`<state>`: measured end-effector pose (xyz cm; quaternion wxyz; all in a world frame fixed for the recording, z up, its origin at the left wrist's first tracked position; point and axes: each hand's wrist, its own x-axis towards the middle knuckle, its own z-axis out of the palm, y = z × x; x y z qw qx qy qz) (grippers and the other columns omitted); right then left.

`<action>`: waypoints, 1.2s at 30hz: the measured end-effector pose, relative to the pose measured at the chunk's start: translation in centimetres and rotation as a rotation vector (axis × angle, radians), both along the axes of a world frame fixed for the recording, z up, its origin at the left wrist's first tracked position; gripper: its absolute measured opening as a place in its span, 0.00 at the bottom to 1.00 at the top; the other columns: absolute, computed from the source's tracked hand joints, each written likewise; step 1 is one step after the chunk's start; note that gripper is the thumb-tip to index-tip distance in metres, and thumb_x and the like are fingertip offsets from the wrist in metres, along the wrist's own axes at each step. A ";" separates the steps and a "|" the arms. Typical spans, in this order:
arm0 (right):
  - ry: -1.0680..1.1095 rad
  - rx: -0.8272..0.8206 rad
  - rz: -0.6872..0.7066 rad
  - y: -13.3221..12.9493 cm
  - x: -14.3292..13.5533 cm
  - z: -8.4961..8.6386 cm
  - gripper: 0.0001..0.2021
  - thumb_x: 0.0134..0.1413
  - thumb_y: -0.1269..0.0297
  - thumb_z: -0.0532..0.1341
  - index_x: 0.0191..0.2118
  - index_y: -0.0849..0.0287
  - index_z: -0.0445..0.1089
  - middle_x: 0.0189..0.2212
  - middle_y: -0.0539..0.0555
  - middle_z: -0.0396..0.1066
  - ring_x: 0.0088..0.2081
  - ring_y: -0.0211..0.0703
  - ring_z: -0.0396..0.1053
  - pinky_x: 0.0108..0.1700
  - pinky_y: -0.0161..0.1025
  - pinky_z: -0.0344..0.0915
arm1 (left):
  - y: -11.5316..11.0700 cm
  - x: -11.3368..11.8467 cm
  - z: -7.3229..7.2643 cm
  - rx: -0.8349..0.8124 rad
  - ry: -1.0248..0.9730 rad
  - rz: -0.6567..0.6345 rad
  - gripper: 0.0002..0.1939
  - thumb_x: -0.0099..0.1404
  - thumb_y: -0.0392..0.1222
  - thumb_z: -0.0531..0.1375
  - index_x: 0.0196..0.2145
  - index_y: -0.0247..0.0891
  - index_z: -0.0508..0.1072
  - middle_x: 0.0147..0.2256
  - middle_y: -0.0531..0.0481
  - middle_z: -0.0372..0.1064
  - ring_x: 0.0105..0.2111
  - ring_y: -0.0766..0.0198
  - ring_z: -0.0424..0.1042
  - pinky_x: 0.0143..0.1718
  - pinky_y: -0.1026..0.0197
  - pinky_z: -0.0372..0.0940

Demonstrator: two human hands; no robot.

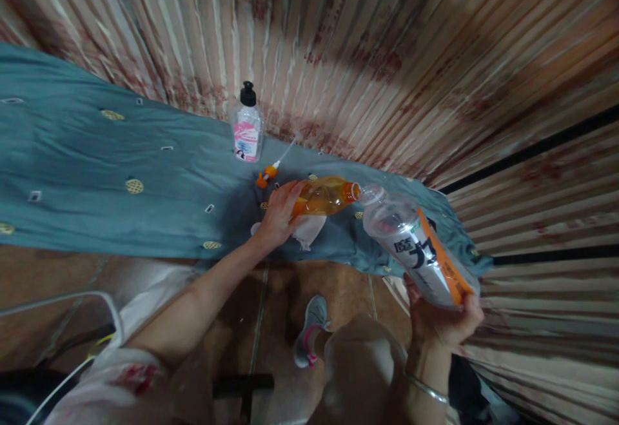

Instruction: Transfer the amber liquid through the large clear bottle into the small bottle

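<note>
My left hand (281,212) is wrapped round the lower part of an amber see-through bottle (325,197), tilted on its side with its open mouth to the right. A large clear bottle (418,247) with an orange, white and black label is gripped near its base by my right hand (445,315). Its neck points up and left, at the mouth of the amber bottle; whether the two touch is hard to tell. An orange pump head (267,175) with a thin clear tube lies behind my left hand. White tissue-like material (308,230) is under the amber bottle.
A clear bottle with black cap and pink label (246,125) stands at the back of the narrow surface covered in teal cloth (174,212). Pleated curtain (290,44) hangs behind and to the right. Dark bars (536,149) cross at right. A white cable (113,309) runs lower left.
</note>
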<state>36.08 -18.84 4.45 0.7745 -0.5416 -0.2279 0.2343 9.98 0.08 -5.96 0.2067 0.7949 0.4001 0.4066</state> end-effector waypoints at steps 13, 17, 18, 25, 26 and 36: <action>-0.009 0.008 -0.002 1.8 -1.0 0.4 0.29 0.38 0.44 0.63 0.46 0.57 0.72 0.49 0.58 0.72 0.43 0.52 0.72 0.28 0.40 0.68 | 0.0 -0.3 -0.8 -0.001 -0.063 -0.006 0.37 0.67 0.41 0.57 0.70 0.38 0.50 0.67 0.32 0.57 0.66 0.43 0.59 0.66 0.35 0.56; -0.014 -0.003 -0.045 2.4 -1.0 0.6 0.28 0.36 0.44 0.61 0.44 0.56 0.72 0.45 0.56 0.73 0.36 0.47 0.70 0.24 0.38 0.65 | 0.0 -0.4 -0.6 0.019 -0.093 -0.015 0.36 0.67 0.39 0.57 0.70 0.40 0.51 0.66 0.34 0.58 0.65 0.44 0.60 0.67 0.37 0.57; -0.013 -0.003 -0.048 2.6 -0.9 0.6 0.28 0.36 0.44 0.61 0.43 0.56 0.72 0.44 0.56 0.73 0.35 0.46 0.70 0.24 0.37 0.65 | -0.1 -0.5 -0.5 0.019 -0.095 -0.011 0.36 0.67 0.38 0.57 0.70 0.41 0.52 0.66 0.34 0.58 0.65 0.45 0.60 0.67 0.37 0.57; -0.030 -0.002 -0.040 3.4 0.5 0.5 0.28 0.36 0.43 0.61 0.42 0.57 0.73 0.40 0.56 0.72 0.34 0.46 0.70 0.23 0.37 0.65 | -0.1 -0.8 -0.3 0.040 -0.086 -0.014 0.37 0.67 0.41 0.57 0.70 0.37 0.50 0.66 0.32 0.58 0.65 0.43 0.60 0.66 0.37 0.58; -0.031 0.001 -0.037 3.5 0.9 0.5 0.28 0.36 0.43 0.61 0.42 0.57 0.73 0.40 0.56 0.72 0.33 0.46 0.69 0.23 0.37 0.64 | -0.1 -0.7 -0.3 0.034 -0.083 -0.008 0.37 0.67 0.41 0.58 0.70 0.38 0.51 0.65 0.33 0.59 0.65 0.44 0.61 0.66 0.37 0.58; 0.061 0.055 0.023 6.3 3.6 -0.1 0.32 0.34 0.43 0.61 0.46 0.58 0.73 0.41 0.57 0.71 0.35 0.49 0.70 0.19 0.38 0.66 | -0.2 -0.3 -0.5 0.015 -0.074 0.012 0.37 0.68 0.43 0.59 0.70 0.37 0.52 0.65 0.32 0.59 0.66 0.44 0.61 0.67 0.38 0.57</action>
